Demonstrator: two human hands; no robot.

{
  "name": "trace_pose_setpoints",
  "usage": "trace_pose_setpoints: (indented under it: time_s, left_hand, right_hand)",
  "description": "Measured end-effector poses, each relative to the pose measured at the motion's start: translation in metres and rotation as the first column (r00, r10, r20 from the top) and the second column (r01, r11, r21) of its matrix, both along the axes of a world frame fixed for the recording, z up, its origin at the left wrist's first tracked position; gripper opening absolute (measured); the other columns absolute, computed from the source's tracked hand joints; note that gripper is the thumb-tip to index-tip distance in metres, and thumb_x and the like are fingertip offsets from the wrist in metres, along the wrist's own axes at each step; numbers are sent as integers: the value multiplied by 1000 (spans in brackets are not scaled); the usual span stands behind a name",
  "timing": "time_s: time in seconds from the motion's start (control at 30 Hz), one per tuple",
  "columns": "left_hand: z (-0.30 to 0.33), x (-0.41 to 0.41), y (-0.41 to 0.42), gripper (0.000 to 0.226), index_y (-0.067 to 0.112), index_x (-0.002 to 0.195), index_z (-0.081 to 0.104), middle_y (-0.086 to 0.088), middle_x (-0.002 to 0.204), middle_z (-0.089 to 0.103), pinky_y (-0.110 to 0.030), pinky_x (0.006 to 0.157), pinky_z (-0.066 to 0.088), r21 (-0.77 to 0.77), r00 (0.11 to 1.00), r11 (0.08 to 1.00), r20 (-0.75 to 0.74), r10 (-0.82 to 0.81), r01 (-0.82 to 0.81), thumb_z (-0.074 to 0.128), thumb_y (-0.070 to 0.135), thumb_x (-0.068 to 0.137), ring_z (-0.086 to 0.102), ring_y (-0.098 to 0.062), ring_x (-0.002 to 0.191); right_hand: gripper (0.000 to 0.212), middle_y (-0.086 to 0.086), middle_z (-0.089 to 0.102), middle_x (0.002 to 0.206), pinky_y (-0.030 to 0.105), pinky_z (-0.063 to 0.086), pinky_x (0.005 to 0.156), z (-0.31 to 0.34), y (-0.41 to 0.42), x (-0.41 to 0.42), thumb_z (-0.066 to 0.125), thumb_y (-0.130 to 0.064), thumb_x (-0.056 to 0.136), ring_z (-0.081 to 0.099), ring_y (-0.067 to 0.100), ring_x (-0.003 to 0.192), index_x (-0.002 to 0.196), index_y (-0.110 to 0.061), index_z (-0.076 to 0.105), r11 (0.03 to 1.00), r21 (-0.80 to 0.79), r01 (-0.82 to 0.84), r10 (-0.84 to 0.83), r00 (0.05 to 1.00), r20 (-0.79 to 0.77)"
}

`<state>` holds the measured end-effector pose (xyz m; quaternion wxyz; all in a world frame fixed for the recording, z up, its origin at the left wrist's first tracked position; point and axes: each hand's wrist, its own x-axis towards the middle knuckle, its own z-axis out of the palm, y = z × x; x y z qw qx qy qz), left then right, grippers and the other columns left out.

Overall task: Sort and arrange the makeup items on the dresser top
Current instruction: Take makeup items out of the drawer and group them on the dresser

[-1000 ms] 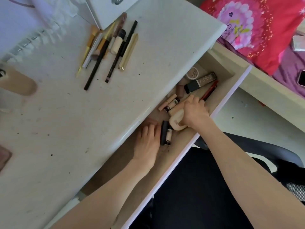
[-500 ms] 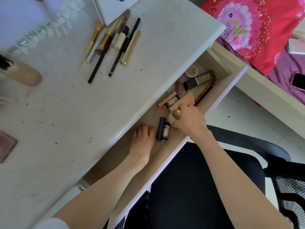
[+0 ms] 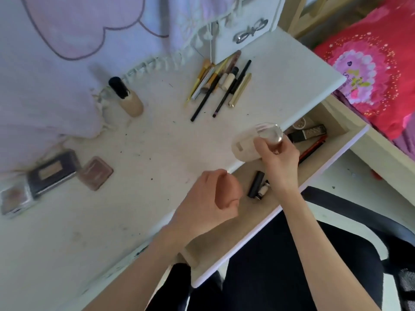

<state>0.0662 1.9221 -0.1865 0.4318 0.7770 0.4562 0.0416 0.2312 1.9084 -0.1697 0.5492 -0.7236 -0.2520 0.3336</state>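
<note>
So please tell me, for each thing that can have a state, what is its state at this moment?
Drawer: pulled open, makeup inside.
Clear case: gripped, held above the dresser top's edge.
Right hand: grips the clear case.
Left hand: fingers loosely curled, holds nothing.
Foundation bottle: capped, on the dresser top.
Dark palette: closed.
Pink compact: closed.

I'm in a home bedroom, at my white dresser top [image 3: 157,140] strewn with makeup: pencils and brushes [image 3: 221,84], foundation bottle [image 3: 126,97], palettes [image 3: 54,171]. Open drawer [image 3: 336,129] holds more cosmetics. Bed with pink floral bedding [image 3: 368,70] beside it, black chair [image 3: 336,254] under me.
</note>
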Motion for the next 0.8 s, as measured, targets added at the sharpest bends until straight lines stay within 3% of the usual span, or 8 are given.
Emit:
trace_pose_setpoints:
  time_s: [0.07,0.17,0.3,0.37,0.47,0.53,0.7,0.8]
  left_hand:
    - [11,-23,16,71,27,135,33,8,130,38,-26,96,41,101,996,992,-29,83,-80,66,41,74,43,-9,116]
    - [16,-61,48,72,22,135,34,1,131,39,-32,99,40,220,959,942,-67,274,-254,68,41,75,44,-17,116]
    - [9,-103,103,73,12,136,34,-7,135,41,-38,101,38,307,873,852,-110,475,-425,69,34,76,42,-25,121]
    - [5,-115,136,72,6,134,36,-12,132,44,-40,100,36,396,859,822,-135,493,-410,70,30,75,42,-30,120]
    - [-4,-125,181,61,-2,118,49,-20,114,54,-42,91,37,597,877,765,-205,436,-241,73,18,66,50,-39,105]
    - [-10,-130,205,54,-3,109,51,-19,107,56,-42,91,36,655,866,731,-237,440,-192,73,12,62,53,-38,99]
    - [-19,-139,241,66,5,138,28,-13,142,33,-36,107,19,600,833,782,-336,439,-171,60,21,83,28,-29,133]
    - [-22,-136,256,69,4,140,26,-12,141,34,-36,105,24,585,846,794,-330,418,-164,61,20,82,27,-29,132]
  right_hand:
    - [8,-5,61,83,36,51,79,11,20,-21,64,-18,85,58,10,80,87,-24,59,998,11,-54,54,999,-3]
    - [13,8,61,89,48,51,79,19,58,-52,63,-23,87,57,27,88,92,-12,58,986,-20,-165,166,983,74]
    - [18,-3,55,75,40,49,71,14,117,-80,64,-26,86,53,21,76,90,-10,57,968,-57,-246,253,943,218]
    - [15,-4,56,73,29,42,67,8,147,-90,63,-27,87,52,19,76,93,-13,59,958,-84,-273,285,918,275]
    - [25,10,63,84,26,37,66,0,192,-99,60,-26,88,55,25,81,102,-6,60,940,-136,-312,340,874,347]
    - [18,4,58,74,21,36,59,-6,219,-103,59,-23,88,51,20,72,94,-6,57,926,-165,-339,377,842,386]
    - [15,-2,49,67,13,33,55,-18,266,-115,57,-26,87,47,18,69,88,-10,57,893,-237,-382,449,762,467]
    - [21,-1,51,69,16,32,55,-20,283,-126,57,-29,88,47,17,69,85,-8,57,887,-238,-395,461,778,428]
